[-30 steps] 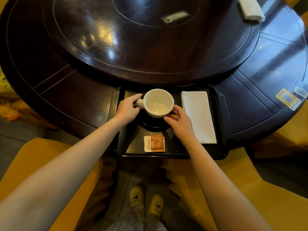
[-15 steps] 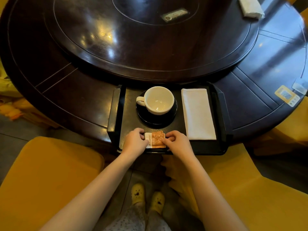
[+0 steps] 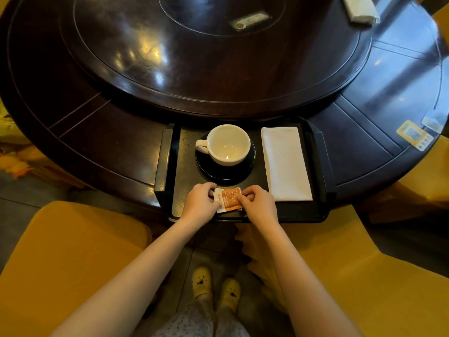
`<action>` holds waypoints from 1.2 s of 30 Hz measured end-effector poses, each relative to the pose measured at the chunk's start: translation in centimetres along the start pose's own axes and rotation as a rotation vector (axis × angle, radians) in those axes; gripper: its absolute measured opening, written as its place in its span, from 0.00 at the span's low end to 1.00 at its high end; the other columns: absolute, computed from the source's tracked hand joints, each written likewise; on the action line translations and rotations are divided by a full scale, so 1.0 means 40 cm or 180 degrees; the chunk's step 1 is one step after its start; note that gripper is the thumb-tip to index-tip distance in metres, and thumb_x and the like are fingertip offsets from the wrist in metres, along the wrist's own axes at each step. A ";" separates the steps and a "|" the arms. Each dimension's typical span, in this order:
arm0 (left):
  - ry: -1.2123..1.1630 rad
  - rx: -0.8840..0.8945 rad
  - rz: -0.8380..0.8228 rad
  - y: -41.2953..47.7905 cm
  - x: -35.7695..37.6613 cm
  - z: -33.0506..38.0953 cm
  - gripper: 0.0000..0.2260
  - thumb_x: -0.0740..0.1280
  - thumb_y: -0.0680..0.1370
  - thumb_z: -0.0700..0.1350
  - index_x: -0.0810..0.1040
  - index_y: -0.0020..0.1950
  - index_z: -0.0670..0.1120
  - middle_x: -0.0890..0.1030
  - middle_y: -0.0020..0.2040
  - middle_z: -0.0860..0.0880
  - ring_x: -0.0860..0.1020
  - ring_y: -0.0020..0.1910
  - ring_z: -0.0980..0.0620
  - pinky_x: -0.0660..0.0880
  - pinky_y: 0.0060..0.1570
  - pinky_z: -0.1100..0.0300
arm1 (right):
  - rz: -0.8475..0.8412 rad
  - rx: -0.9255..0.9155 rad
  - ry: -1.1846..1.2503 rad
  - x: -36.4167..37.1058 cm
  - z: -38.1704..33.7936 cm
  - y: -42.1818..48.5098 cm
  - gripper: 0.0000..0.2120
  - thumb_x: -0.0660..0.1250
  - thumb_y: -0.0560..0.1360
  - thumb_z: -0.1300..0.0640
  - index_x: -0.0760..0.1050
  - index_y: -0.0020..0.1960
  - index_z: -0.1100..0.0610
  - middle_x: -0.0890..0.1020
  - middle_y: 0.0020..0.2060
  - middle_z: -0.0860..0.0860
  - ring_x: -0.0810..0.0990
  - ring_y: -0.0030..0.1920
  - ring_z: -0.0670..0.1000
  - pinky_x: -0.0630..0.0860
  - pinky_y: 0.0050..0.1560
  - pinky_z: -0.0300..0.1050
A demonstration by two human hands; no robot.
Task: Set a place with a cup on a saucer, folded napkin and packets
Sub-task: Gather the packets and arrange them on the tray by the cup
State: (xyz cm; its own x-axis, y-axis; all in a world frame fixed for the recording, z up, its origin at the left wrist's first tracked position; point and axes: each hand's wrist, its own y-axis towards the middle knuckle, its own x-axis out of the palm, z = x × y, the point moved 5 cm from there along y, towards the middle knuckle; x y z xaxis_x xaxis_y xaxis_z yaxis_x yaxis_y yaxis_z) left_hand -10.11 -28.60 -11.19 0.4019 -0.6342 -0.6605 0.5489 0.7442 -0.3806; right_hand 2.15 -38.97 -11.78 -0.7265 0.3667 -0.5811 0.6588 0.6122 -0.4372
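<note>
A black tray (image 3: 315,171) sits at the near edge of the round table. An empty white cup (image 3: 228,145) stands upright on a black saucer (image 3: 226,171), its handle to the left. To the right of it lies a folded white napkin (image 3: 285,164). Orange and white packets (image 3: 228,200) lie stacked at the tray's front edge. My left hand (image 3: 200,203) pinches their left edge and my right hand (image 3: 258,203) pinches their right edge.
The dark round table (image 3: 80,132) has a raised turntable (image 3: 213,69) in its middle, with a small tag (image 3: 250,19) and a folded white cloth (image 3: 359,8) far off. Yellow chairs (image 3: 65,263) stand on both sides of me. Stickers (image 3: 414,135) mark the table's right rim.
A second ago my hands held the cup and saucer. They came down to the packets at the tray's front edge and have stayed on them, with the packets turned slightly.
</note>
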 end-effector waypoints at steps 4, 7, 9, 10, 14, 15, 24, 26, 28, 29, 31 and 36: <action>0.0107 0.0297 -0.0205 -0.014 0.007 0.015 0.35 0.75 0.68 0.44 0.63 0.72 0.45 0.64 0.65 0.46 0.72 0.60 0.47 0.73 0.59 0.56 | -0.0036 0.0065 0.0087 0.006 0.002 -0.004 0.08 0.66 0.76 0.54 0.74 0.54 0.54 0.81 0.43 0.52 0.81 0.44 0.51 0.80 0.48 0.53; 0.0481 0.0583 -0.0355 -0.015 0.012 0.027 0.36 0.75 0.68 0.45 0.63 0.72 0.47 0.63 0.67 0.47 0.68 0.64 0.49 0.72 0.60 0.54 | 0.0036 0.0103 0.0015 0.008 0.002 -0.008 0.10 0.65 0.76 0.53 0.73 0.56 0.55 0.81 0.46 0.53 0.80 0.46 0.51 0.80 0.48 0.52; 0.0759 0.0770 -0.0335 -0.012 0.013 0.034 0.32 0.74 0.69 0.45 0.66 0.70 0.47 0.65 0.65 0.47 0.68 0.63 0.48 0.73 0.58 0.54 | 0.0204 -0.0015 -0.0188 0.004 -0.006 -0.009 0.13 0.64 0.77 0.52 0.72 0.59 0.55 0.79 0.49 0.52 0.78 0.47 0.50 0.78 0.48 0.49; 0.0877 0.0857 -0.0281 -0.011 0.012 0.037 0.30 0.73 0.69 0.45 0.67 0.69 0.47 0.66 0.64 0.47 0.68 0.63 0.48 0.73 0.57 0.54 | 0.0267 -0.0089 -0.0243 0.003 -0.012 -0.008 0.14 0.64 0.76 0.52 0.71 0.60 0.55 0.78 0.50 0.52 0.78 0.47 0.49 0.78 0.47 0.48; 0.1214 0.1114 -0.0150 -0.007 0.009 0.045 0.26 0.71 0.70 0.46 0.69 0.67 0.47 0.69 0.60 0.47 0.67 0.60 0.48 0.72 0.53 0.54 | 0.0223 -0.0203 -0.0237 0.007 -0.023 0.001 0.15 0.65 0.76 0.55 0.71 0.62 0.54 0.77 0.52 0.51 0.77 0.50 0.49 0.77 0.49 0.46; 0.1232 0.1153 -0.0159 -0.007 0.010 0.044 0.26 0.71 0.70 0.46 0.69 0.67 0.46 0.69 0.60 0.47 0.67 0.60 0.48 0.72 0.53 0.55 | 0.0203 -0.0210 -0.0235 0.009 -0.022 0.002 0.14 0.65 0.76 0.55 0.71 0.61 0.54 0.77 0.53 0.52 0.77 0.51 0.49 0.77 0.49 0.45; 0.1090 0.1088 -0.0136 -0.009 0.011 0.038 0.27 0.71 0.71 0.46 0.67 0.68 0.45 0.68 0.61 0.47 0.66 0.62 0.49 0.72 0.57 0.55 | 0.0198 -0.0300 -0.0184 0.017 -0.021 0.008 0.13 0.65 0.76 0.54 0.73 0.60 0.54 0.78 0.51 0.51 0.77 0.50 0.49 0.78 0.51 0.48; 0.1110 0.1068 -0.0197 -0.011 0.010 0.040 0.29 0.71 0.71 0.46 0.66 0.70 0.45 0.67 0.63 0.46 0.66 0.64 0.48 0.71 0.59 0.55 | 0.0155 -0.0302 -0.0117 0.015 -0.021 0.005 0.14 0.64 0.76 0.54 0.72 0.61 0.54 0.78 0.51 0.51 0.78 0.50 0.49 0.78 0.51 0.47; 0.1104 0.0996 -0.0274 -0.016 0.004 0.042 0.32 0.72 0.71 0.46 0.63 0.72 0.44 0.66 0.65 0.46 0.64 0.66 0.48 0.69 0.62 0.54 | 0.0169 -0.0290 0.0066 -0.004 -0.015 0.000 0.15 0.63 0.77 0.54 0.71 0.63 0.55 0.79 0.49 0.50 0.78 0.48 0.48 0.79 0.51 0.47; 0.1067 0.0944 -0.0257 -0.021 -0.003 0.044 0.33 0.72 0.72 0.46 0.62 0.72 0.44 0.66 0.66 0.46 0.64 0.67 0.48 0.68 0.63 0.55 | 0.0269 -0.0295 0.0166 -0.025 -0.010 -0.003 0.15 0.63 0.77 0.55 0.71 0.63 0.55 0.79 0.49 0.50 0.78 0.48 0.47 0.78 0.50 0.46; 0.0896 0.0908 0.0027 -0.037 -0.022 0.055 0.30 0.71 0.72 0.45 0.64 0.72 0.44 0.68 0.65 0.47 0.65 0.66 0.50 0.67 0.63 0.57 | 0.0738 -0.0352 0.0193 -0.093 0.007 -0.008 0.14 0.62 0.78 0.56 0.72 0.63 0.55 0.79 0.53 0.51 0.76 0.50 0.46 0.76 0.51 0.43; 0.0047 0.0949 -0.0027 -0.092 0.060 0.173 0.22 0.68 0.74 0.43 0.69 0.68 0.48 0.70 0.63 0.50 0.73 0.60 0.50 0.73 0.61 0.56 | 0.1462 -0.0181 -0.0778 -0.239 0.068 0.000 0.16 0.62 0.78 0.57 0.71 0.65 0.55 0.75 0.62 0.54 0.69 0.63 0.54 0.72 0.56 0.47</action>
State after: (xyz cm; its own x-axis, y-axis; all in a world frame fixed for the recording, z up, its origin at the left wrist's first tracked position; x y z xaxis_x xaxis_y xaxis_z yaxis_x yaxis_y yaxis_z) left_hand -6.09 -34.33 -6.90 0.3870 -0.6354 -0.6682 0.7442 0.6431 -0.1805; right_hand 9.63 -44.37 -8.09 -0.2937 0.4364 -0.8505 0.8822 0.4663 -0.0654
